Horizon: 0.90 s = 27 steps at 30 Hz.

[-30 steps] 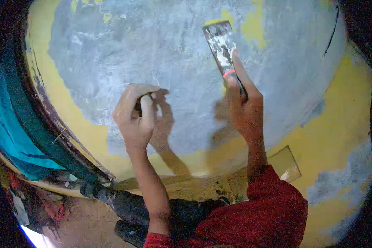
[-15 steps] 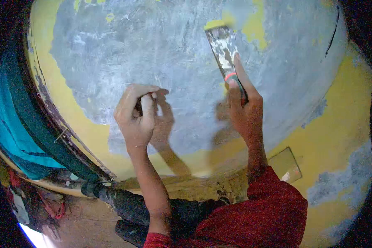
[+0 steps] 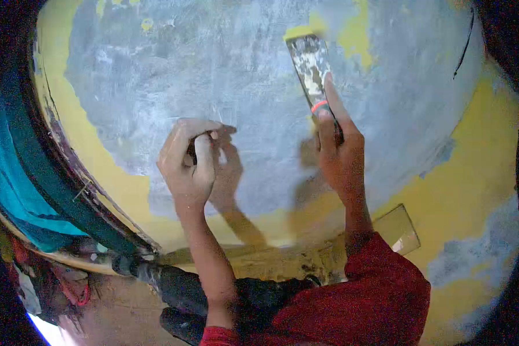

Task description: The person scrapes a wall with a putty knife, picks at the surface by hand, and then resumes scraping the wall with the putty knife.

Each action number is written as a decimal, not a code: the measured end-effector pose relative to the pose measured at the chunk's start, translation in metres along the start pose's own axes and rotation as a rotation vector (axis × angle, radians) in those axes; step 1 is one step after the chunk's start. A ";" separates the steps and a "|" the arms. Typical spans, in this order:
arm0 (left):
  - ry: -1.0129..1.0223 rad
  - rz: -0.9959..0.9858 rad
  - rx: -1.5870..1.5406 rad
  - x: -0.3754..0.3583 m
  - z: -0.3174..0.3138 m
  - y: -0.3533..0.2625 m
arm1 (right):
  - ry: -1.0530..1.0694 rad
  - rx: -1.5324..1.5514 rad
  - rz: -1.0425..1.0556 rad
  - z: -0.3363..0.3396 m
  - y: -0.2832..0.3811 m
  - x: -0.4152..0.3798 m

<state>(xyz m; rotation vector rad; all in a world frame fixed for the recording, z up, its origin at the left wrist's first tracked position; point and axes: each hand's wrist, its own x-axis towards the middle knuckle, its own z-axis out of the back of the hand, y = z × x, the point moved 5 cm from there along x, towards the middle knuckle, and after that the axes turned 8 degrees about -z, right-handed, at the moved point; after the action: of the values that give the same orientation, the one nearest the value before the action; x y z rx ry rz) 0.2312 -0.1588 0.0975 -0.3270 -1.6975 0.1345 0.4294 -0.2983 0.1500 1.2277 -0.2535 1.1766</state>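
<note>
My right hand [image 3: 341, 147] is wrapped round the handle of a putty knife [image 3: 311, 66], with the index finger stretched along its blade. The flat blade is blotched with white and points up the wall, its tip against or close to a yellow patch near the top. A red-orange band marks where the handle meets the blade. My left hand [image 3: 189, 158] is curled closed in front of the wall, thumb and fingers drawn together. Whether anything is inside it is hidden. The wall [image 3: 259, 92] is grey where the yellow paint is gone, with yellow patches left on it.
A dark frame [image 3: 69, 155] runs down the left edge of the wall, with a nail [image 3: 83, 190] sticking out. Beside it hangs teal cloth [image 3: 26, 184]. Cloths and a red cord [image 3: 81, 297] lie lower left. A rectangular plate [image 3: 397, 229] is on the wall at right.
The view has shifted very slightly. Both hands and the putty knife stay in almost the same place against the wall.
</note>
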 end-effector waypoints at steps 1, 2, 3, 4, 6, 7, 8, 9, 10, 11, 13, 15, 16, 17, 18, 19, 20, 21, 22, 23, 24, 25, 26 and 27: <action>-0.011 -0.015 -0.005 0.000 0.003 0.002 | 0.024 0.055 -0.026 -0.004 -0.001 -0.002; -0.010 -0.017 -0.004 0.000 0.004 0.002 | 0.023 0.058 -0.026 -0.003 0.001 -0.001; -0.018 -0.003 0.000 -0.002 0.004 0.002 | 0.026 0.057 -0.045 0.000 0.001 0.000; -0.027 0.012 -0.001 -0.002 0.003 0.002 | 0.027 0.051 -0.064 0.003 0.001 0.002; -0.011 0.008 0.007 -0.005 0.001 0.000 | 0.013 0.013 -0.034 0.003 -0.011 0.001; 0.002 -0.012 0.025 -0.003 0.001 -0.002 | -0.002 -0.012 0.009 0.002 -0.012 0.001; 0.003 -0.016 0.031 -0.003 0.003 -0.002 | -0.001 -0.005 0.011 0.000 -0.010 0.000; 0.003 -0.002 0.018 -0.003 0.002 -0.004 | 0.000 -0.013 0.013 0.001 -0.008 -0.002; 0.001 0.012 0.004 -0.002 0.002 -0.003 | 0.002 -0.023 0.015 0.000 -0.007 -0.001; 0.000 0.014 0.004 -0.002 0.004 0.000 | 0.005 -0.025 0.015 -0.002 -0.006 0.002; 0.010 -0.022 0.010 -0.004 -0.001 -0.003 | 0.018 0.019 -0.009 0.003 -0.008 0.001; 0.020 -0.025 0.037 -0.002 0.001 -0.002 | 0.032 -0.012 0.004 0.003 -0.008 -0.001; 0.020 -0.032 0.060 0.000 0.005 -0.001 | 0.043 -0.049 0.028 -0.001 -0.005 -0.001; 0.019 -0.040 0.064 0.001 0.006 -0.001 | 0.040 -0.043 0.033 -0.003 -0.003 0.002; 0.012 -0.027 0.059 0.001 0.006 -0.001 | 0.000 -0.058 0.080 -0.002 0.002 0.006; 0.005 -0.012 0.049 0.000 0.004 -0.002 | -0.040 -0.080 0.127 0.002 0.005 0.008; 0.008 0.008 0.040 -0.003 0.003 -0.002 | -0.040 -0.086 0.116 0.004 0.004 0.004; 0.013 0.011 0.039 -0.003 0.002 -0.002 | -0.020 -0.075 0.073 0.003 0.002 0.002; 0.016 0.015 0.032 -0.002 0.003 -0.001 | 0.001 -0.062 0.041 -0.002 0.004 0.003; 0.019 0.015 0.025 0.000 0.004 -0.001 | -0.001 -0.058 0.045 -0.003 0.007 0.002; 0.015 0.005 0.027 0.001 0.006 -0.002 | -0.001 -0.059 0.026 0.000 0.008 0.002; 0.010 -0.014 0.028 0.001 0.008 -0.004 | 0.000 -0.064 0.002 0.003 0.008 0.002; 0.005 -0.029 0.026 -0.001 0.006 -0.007 | -0.002 -0.066 0.003 0.004 0.004 0.002; 0.012 -0.023 0.024 -0.003 0.005 -0.008 | -0.019 -0.023 0.031 0.002 -0.001 0.002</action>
<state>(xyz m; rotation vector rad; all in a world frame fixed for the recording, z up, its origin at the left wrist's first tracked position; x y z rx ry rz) 0.2253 -0.1671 0.0963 -0.2902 -1.6861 0.1353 0.4322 -0.2991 0.1512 1.2187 -0.3005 1.1861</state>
